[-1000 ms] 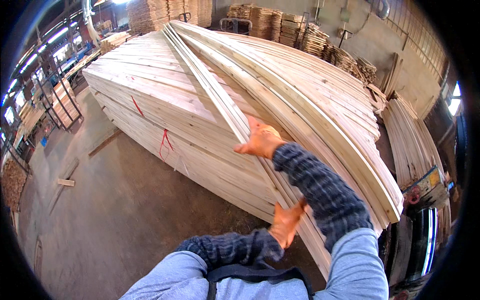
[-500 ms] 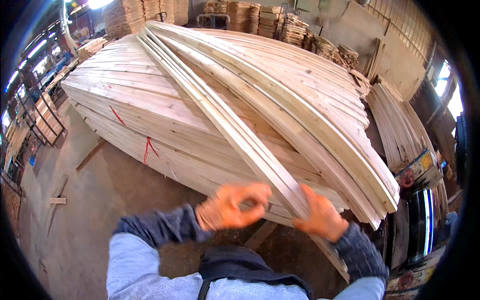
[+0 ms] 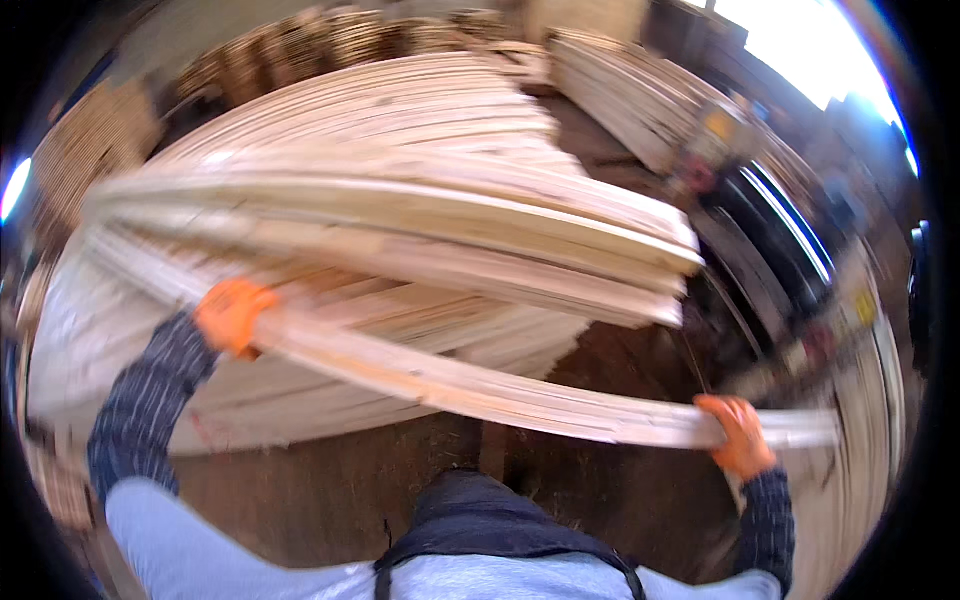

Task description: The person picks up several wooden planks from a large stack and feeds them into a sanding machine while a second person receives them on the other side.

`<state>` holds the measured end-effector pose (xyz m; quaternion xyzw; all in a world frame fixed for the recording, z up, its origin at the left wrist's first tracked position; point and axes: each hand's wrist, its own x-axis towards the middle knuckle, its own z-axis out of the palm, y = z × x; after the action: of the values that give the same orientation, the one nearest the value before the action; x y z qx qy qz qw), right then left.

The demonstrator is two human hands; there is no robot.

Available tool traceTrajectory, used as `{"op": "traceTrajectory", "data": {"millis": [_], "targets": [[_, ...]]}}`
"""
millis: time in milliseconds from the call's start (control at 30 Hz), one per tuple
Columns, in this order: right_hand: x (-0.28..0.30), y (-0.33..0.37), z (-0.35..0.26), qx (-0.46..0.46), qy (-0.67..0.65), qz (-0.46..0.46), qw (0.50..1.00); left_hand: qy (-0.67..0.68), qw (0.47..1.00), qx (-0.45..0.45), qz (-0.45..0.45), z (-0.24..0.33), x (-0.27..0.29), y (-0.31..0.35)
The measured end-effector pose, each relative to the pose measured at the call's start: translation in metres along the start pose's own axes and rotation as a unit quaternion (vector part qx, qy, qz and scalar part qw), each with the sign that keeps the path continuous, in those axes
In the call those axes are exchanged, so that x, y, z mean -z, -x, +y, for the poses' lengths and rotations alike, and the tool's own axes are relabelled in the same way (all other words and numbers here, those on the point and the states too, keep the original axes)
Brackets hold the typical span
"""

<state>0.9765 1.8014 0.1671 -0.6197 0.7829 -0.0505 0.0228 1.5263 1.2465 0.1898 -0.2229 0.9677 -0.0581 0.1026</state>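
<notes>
Several long, pale wooden boards (image 3: 480, 390) lie together in both of my hands and cross in front of my body. My left hand (image 3: 236, 316), in an orange glove, is closed over them at the left, above the big stack. Near their right end my right hand (image 3: 738, 435), also gloved in orange, grips them, with a short length sticking out past it. The undersides of both grips are hidden. Beyond the held boards, a row of thicker boards (image 3: 450, 230) lies on top of the stack (image 3: 90, 370). Motion blurs much of the picture.
At the right stands a dark machine-like unit (image 3: 770, 250) with a shiny bar. Another lumber stack (image 3: 620, 95) is behind it, and more boards (image 3: 850, 480) lie at the lower right. Bundled wood (image 3: 330, 45) lines the back. The brown floor (image 3: 330, 490) shows near my body.
My view has turned to the right. My left hand, earlier apart from the boards, now grips them further along; my right hand has moved right, and the boards now lie more crosswise.
</notes>
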Motion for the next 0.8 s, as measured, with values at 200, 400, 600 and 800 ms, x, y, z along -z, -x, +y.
{"op": "traceTrajectory", "data": {"millis": [200, 400, 600, 800], "targets": [[-0.026, -0.009, 0.024, -0.034, -0.002, -0.042, 0.999, 0.039, 0.986, -0.056, 0.150, 0.013, -0.014, 0.038], [-0.054, -0.005, 0.050, -0.049, 0.048, -0.049, 0.996, -0.020, 0.987, -0.027, 0.156, 0.069, -0.015, 0.088], [-0.067, -0.045, 0.078, 0.015, 0.034, -0.097, 0.995, 0.015, 0.971, 0.174, -0.161, 0.106, -0.029, 0.135], [-0.090, -0.084, 0.159, 0.068, -0.002, -0.107, 0.992, 0.042, 0.974, 0.209, -0.072, 0.194, -0.085, 0.149]]}}
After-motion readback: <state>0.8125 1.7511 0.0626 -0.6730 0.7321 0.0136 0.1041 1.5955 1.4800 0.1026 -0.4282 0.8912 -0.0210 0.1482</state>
